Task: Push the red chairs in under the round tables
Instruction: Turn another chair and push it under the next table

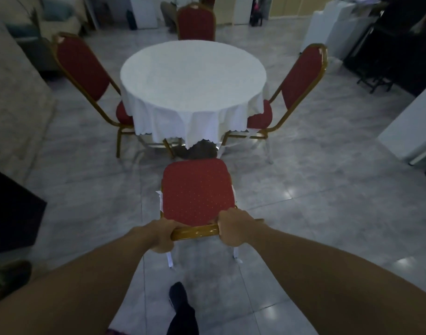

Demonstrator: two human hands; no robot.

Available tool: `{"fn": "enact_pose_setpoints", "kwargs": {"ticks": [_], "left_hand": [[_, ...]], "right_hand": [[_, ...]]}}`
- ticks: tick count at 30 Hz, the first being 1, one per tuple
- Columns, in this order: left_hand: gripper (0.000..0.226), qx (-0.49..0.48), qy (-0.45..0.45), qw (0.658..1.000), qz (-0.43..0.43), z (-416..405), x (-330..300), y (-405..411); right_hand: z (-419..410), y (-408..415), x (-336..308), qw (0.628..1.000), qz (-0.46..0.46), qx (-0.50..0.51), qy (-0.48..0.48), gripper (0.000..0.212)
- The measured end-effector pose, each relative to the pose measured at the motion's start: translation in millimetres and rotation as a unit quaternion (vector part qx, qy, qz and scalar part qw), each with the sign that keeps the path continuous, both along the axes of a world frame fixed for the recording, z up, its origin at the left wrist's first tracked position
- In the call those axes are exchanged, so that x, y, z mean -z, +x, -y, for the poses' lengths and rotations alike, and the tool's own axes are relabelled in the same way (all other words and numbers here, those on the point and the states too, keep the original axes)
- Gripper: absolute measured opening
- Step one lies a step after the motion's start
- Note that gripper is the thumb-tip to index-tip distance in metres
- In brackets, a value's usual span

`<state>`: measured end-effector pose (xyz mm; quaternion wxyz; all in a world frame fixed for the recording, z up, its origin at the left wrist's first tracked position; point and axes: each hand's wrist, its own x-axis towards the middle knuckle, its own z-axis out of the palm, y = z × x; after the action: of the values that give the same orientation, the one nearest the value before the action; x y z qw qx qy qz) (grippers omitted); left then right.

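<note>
A red chair (197, 189) with a gold frame stands directly in front of me, its seat facing the round table (192, 76) covered by a white cloth. The seat's front edge is just short of the hanging cloth. My left hand (162, 235) and my right hand (233, 228) both grip the gold top rail of the chair's backrest. Three more red chairs sit at the table: one at the left (86, 76), one at the right (301, 78), one at the far side (196, 22), their seats partly under the cloth.
Grey tiled floor (316, 189) surrounds the table. A dark cabinet (11, 211) stands at the left, white furniture (410, 131) at the right, and a dark stand (388, 56) at the far right. My dark shoe (178, 293) steps behind the chair.
</note>
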<state>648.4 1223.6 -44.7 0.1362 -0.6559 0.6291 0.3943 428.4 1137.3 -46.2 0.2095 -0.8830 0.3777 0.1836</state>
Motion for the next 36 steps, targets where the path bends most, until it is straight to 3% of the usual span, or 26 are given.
{"fn": "enact_pose_setpoints", "kwargs": {"ticks": [3, 7, 11, 16, 19, 27, 36], "left_hand": [[0.073, -0.006, -0.022, 0.999, -0.023, 1.2, 1.3, 2.5], [0.053, -0.011, -0.044, 0.997, -0.059, 7.7, 4.8, 5.2], [0.058, -0.006, -0.035, 0.998, -0.061, 28.7, 7.4, 16.9], [0.053, -0.007, -0.035, 0.998, -0.050, 72.5, 12.4, 45.6], [0.047, 0.001, -0.043, 0.998, -0.044, 103.1, 13.8, 65.7], [0.048, -0.003, -0.033, 0.999, -0.043, 193.4, 13.7, 116.4], [0.054, 0.010, -0.040, 0.998, -0.045, 284.0, 13.8, 165.4]], "right_hand": [[5.0, 2.6, 0.8, 1.000, -0.002, -0.010, -0.010, 0.004], [14.7, 4.1, 3.4, 0.999, -0.012, -0.025, -0.020, 0.010], [34.3, 13.5, 3.7, 0.999, -0.008, -0.019, -0.027, 0.003], [73.7, 41.2, 2.2, 1.000, -0.001, 0.004, -0.027, 0.019], [102.6, 59.0, 1.8, 1.000, 0.000, 0.005, -0.025, 0.001], [189.9, 110.7, 2.9, 0.999, -0.004, 0.022, -0.023, 0.017], [272.0, 161.3, 2.6, 0.999, -0.010, 0.051, -0.014, 0.010]]}}
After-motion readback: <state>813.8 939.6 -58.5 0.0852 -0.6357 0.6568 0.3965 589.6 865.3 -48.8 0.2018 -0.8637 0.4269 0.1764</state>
